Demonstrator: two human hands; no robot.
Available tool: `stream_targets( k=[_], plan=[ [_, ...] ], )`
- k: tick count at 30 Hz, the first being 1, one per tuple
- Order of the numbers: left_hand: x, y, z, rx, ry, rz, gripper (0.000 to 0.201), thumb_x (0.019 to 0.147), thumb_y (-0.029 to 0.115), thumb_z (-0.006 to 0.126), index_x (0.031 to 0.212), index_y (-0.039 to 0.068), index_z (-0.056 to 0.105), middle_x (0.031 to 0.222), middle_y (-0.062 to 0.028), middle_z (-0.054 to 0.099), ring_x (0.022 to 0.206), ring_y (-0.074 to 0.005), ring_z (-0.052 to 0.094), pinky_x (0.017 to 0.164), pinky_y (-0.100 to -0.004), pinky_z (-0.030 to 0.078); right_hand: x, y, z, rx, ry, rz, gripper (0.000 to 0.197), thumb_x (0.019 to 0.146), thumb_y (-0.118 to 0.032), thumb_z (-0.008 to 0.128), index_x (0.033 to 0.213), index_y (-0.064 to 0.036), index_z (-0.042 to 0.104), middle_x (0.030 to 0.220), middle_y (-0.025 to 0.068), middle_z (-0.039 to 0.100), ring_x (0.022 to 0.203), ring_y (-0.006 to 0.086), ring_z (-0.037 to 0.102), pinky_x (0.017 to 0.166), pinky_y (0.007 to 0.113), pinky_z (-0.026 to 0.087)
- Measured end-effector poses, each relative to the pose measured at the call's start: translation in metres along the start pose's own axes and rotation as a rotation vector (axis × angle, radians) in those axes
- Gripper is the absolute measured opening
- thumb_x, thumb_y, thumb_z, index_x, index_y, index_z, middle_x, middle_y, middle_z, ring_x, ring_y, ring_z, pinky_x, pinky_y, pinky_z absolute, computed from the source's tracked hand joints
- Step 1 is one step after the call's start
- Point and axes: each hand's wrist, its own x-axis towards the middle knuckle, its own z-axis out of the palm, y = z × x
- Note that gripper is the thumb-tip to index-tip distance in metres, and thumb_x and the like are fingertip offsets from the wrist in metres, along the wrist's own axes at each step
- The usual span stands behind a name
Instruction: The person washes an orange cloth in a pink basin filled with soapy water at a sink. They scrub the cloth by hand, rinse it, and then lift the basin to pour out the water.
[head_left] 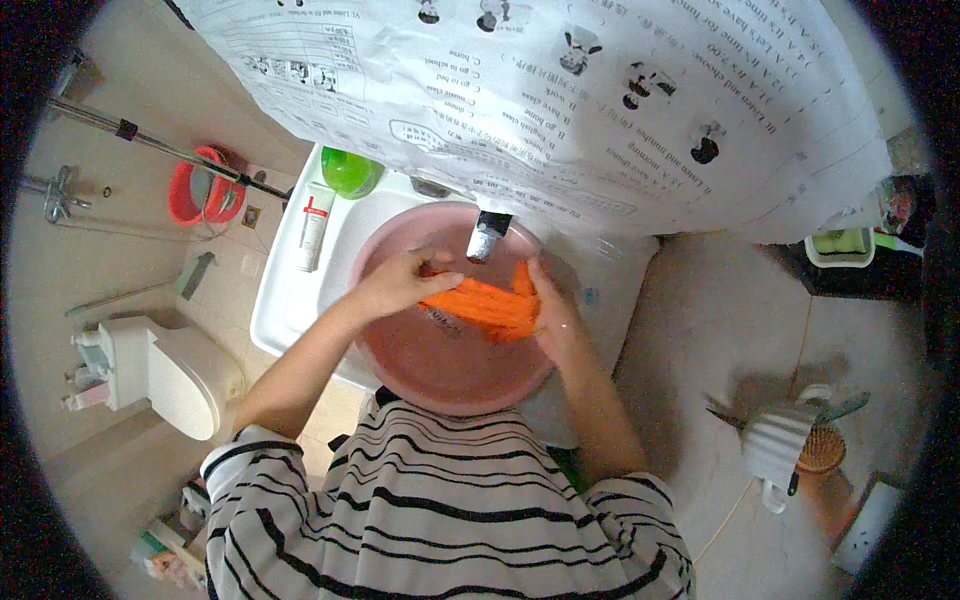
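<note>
An orange cloth (485,306) is stretched between my two hands above a pink basin (400,378), which sits in the white washbasin (273,315). My left hand (408,282) is closed on the cloth's left end, its thumb lying on top. My right hand (553,308) grips the right end, where a corner of cloth sticks up by the fingers. Just beyond the cloth, the metal faucet (487,240) points down over the basin. Some water seems to lie in the basin, though its depth is hard to tell.
A white tube (314,232) and a green bottle (350,174) stand on the washbasin's left rim. Large printed paper (600,110) covers the far side. A toilet (180,375) and red bucket (206,187) are to the left; a striped cup with brushes (777,440) is at right.
</note>
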Motion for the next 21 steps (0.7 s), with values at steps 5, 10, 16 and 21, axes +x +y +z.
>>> stream_targets(
  k=[5, 10, 16, 21],
  plan=[
    [-0.016, 0.03, -0.04, 0.157, -0.008, 0.179, 0.028, 0.079, 0.023, 0.067, 0.094, 0.0, 0.06, 0.086, -0.0133, 0.054, 0.074, -0.0234, 0.051, 0.072, -0.0326, 0.044, -0.03, -0.051, 0.007, -0.504, -0.064, -0.358, 0.037, 0.092, -0.031, 0.049, 0.109, 0.0012, 0.056, 0.1, 0.0058, 0.058, 0.09, 0.0147, 0.055, 0.081, 0.028, 0.044],
    [-0.028, 0.02, -0.014, 0.193, -0.074, 0.337, 0.028, 0.078, 0.014, 0.064, 0.101, 0.002, 0.056, 0.092, -0.0144, 0.057, 0.084, -0.0284, 0.055, 0.078, -0.0363, 0.044, -0.025, 0.003, -0.016, -0.938, -0.178, -0.327, 0.021, 0.086, -0.02, 0.053, 0.098, -0.0041, 0.062, 0.1, 0.0169, 0.06, 0.097, 0.0347, 0.054, 0.089, 0.04, 0.04],
    [-0.003, -0.072, 0.026, 0.65, -0.468, -0.096, 0.044, 0.081, 0.014, 0.056, 0.124, 0.014, 0.047, 0.111, -0.016, 0.057, 0.106, -0.0302, 0.054, 0.09, -0.0404, 0.042, -0.011, 0.054, -0.011, -1.503, -0.338, -0.019, 0.027, 0.082, -0.021, 0.058, 0.103, -0.0047, 0.06, 0.099, 0.0173, 0.058, 0.098, 0.0321, 0.054, 0.086, 0.038, 0.042],
    [0.031, -0.168, 0.066, 1.117, 0.072, 0.146, 0.048, 0.085, 0.024, 0.049, 0.132, 0.023, 0.039, 0.113, -0.0134, 0.058, 0.108, -0.03, 0.054, 0.092, -0.043, 0.042, 0.051, 0.074, 0.008, -1.418, 0.069, -0.374, 0.043, 0.082, -0.023, 0.059, 0.122, -0.0112, 0.049, 0.127, 0.0208, 0.043, 0.117, 0.0399, 0.04, 0.099, 0.046, 0.033]
  ],
)
